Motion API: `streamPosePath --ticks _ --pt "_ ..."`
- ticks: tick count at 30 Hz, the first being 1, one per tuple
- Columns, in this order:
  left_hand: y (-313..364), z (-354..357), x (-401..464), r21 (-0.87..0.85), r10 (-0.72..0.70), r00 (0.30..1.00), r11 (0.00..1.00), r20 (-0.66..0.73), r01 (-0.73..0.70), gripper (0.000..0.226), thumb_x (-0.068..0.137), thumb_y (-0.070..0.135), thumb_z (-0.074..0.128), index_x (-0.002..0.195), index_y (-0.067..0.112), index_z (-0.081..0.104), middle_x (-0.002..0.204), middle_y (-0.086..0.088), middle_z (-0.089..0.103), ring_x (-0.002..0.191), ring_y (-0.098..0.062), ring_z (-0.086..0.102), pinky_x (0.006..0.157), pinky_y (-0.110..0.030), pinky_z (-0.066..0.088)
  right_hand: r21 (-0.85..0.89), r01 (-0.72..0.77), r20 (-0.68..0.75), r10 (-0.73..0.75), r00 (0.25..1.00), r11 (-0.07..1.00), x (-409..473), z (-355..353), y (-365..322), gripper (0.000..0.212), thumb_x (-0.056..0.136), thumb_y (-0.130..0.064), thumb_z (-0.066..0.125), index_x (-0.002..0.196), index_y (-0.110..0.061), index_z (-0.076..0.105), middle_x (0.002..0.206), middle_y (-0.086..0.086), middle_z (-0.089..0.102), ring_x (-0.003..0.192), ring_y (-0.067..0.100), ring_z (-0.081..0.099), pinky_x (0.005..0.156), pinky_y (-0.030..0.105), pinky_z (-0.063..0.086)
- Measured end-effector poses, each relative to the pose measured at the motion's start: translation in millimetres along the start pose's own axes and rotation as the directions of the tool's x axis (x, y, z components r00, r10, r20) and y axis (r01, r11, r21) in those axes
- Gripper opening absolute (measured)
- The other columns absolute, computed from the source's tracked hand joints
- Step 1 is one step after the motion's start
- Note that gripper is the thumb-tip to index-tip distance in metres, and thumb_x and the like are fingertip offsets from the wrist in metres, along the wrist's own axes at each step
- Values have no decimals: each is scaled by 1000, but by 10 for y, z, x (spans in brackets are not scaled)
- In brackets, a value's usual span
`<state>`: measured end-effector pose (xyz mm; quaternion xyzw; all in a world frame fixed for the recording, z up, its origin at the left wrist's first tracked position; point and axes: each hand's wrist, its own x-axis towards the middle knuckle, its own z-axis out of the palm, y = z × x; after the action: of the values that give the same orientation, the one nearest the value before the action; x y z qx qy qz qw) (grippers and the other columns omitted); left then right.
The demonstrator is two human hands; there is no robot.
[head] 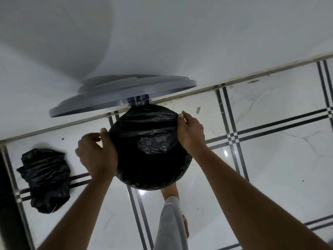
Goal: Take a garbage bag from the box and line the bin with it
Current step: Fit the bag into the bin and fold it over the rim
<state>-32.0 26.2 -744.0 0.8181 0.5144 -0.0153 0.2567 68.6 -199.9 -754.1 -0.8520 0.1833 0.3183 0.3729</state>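
Already the black garbage bag (149, 147) covers the round bin (155, 184) mouth, crinkled and glossy, sagging inside, stretched over the rim. Grey lid (122, 94) stands open behind the bin against the wall. Left hand (97, 156) grip clamped on bag edge at bin's left side; right hand (191, 132) pinches bag at its right-rear rim. Second bunched black bag (45, 179) on the floor, left of the bin.

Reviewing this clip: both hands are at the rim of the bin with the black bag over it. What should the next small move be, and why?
Probably press the bag's middle down into the bin. The black bag already wraps the rim on both sides, with the left hand and right hand holding its edge, yet the plastic looks bunched near the top of the opening. The lid stands open, so nothing blocks that push.
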Motion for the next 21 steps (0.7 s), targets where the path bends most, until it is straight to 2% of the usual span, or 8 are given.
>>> streamPosePath --ticks 1,3,5,8,12,16,19,21 --pt "37 0 -171 -8 263 964 965 -44 -264 35 104 39 57 100 9 75 104 -14 74 103 -39 64 93 -44 45 -5 41 -17 -41 999 999 -28 12 13 67 108 -61 26 156 -29 61 155 3 67 147 34 55 123 61 42" --pt "-10 114 -522 -106 679 710 733 186 -672 14 100 21 65 92 13 72 94 -6 72 91 -28 64 87 -39 47 7 90 -21 -90 996 996 -88 58 37 75 103 -66 22 157 -30 59 151 0 69 142 31 60 119 59 47" --pt "-164 362 -769 -36 700 473 578 535 -815 23 103 33 58 104 16 73 102 -4 74 97 -28 69 90 -40 53 45 91 -11 -91 996 995 -130 109 62 76 101 -66 20 158 -33 56 148 -2 71 138 30 63 118 58 49" --pt "-305 636 -846 254 364 538 596 760 -761 60 107 52 30 108 13 75 103 -11 79 103 -32 75 93 -42 59 70 98 -17 -97 995 993 -148 161 91 72 104 -66 18 161 -35 51 148 -2 70 139 31 63 118 59 49" --pt "-302 792 -820 163 477 669 732 570 -661 42 99 37 40 81 11 68 76 -10 71 74 -29 69 76 -39 59 63 100 -24 -99 995 993 -139 180 97 60 112 -57 23 161 -34 50 148 -1 70 140 31 61 119 58 47" --pt "-206 1038 -750 58 317 841 924 439 -379 52 107 48 37 112 10 73 109 -15 77 104 -36 71 98 -49 56 71 129 -53 -125 991 989 -128 204 142 61 111 -58 22 159 -34 52 148 -3 70 139 30 62 119 59 48" --pt "-146 1320 -596 217 142 806 923 574 -317 76 105 70 17 146 22 61 145 -18 65 136 -41 58 117 -55 43 71 150 -80 -144 986 986 -104 255 180 63 110 -61 19 157 -37 53 146 -6 71 137 28 64 116 60 50" --pt "-19 1419 -532 331 48 702 858 710 -394 68 112 60 19 165 24 40 166 -17 46 152 -43 40 126 -52 30 63 169 -108 -162 981 984 -74 300 215 63 109 -63 17 154 -40 54 141 -8 73 132 26 66 112 60 52"
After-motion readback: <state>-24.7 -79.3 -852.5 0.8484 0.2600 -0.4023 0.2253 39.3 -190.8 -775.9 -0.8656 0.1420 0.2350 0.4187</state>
